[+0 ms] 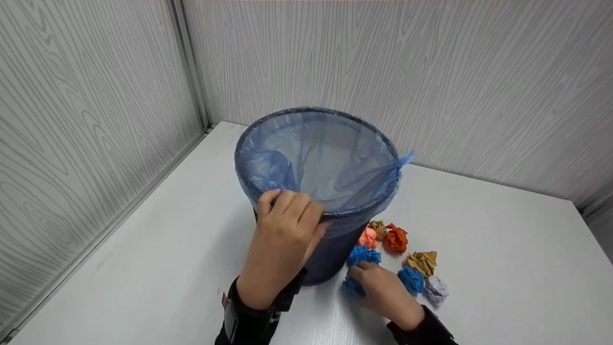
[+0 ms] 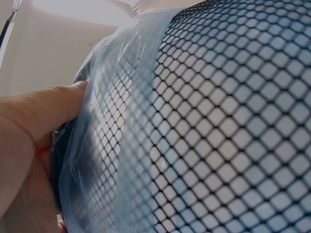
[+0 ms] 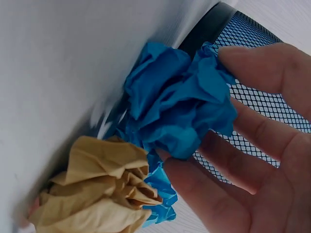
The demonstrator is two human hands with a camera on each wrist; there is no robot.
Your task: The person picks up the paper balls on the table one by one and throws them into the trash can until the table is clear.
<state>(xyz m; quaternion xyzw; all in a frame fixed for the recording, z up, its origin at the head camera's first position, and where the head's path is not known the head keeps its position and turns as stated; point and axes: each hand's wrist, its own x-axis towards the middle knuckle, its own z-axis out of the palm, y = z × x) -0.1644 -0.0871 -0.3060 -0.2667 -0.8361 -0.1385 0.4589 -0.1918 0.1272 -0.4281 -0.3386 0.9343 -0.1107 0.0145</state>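
Observation:
A mesh wastebasket stands upright, its rim covered by a blue plastic bag that is knotted at the right side. My left hand grips the near rim over the bag; the left wrist view shows its thumb outside against the plastic. Low at the basket's right side, my right hand holds a crumpled blue paper ball between thumb and fingers. Close by lie another blue paper ball and, in the right wrist view, a tan paper ball.
More crumpled paper lies right of the basket on the white table: a pink ball, an orange-red ball, a blue one and a pale lilac one. Grey wood-grain panels rise behind and at the left.

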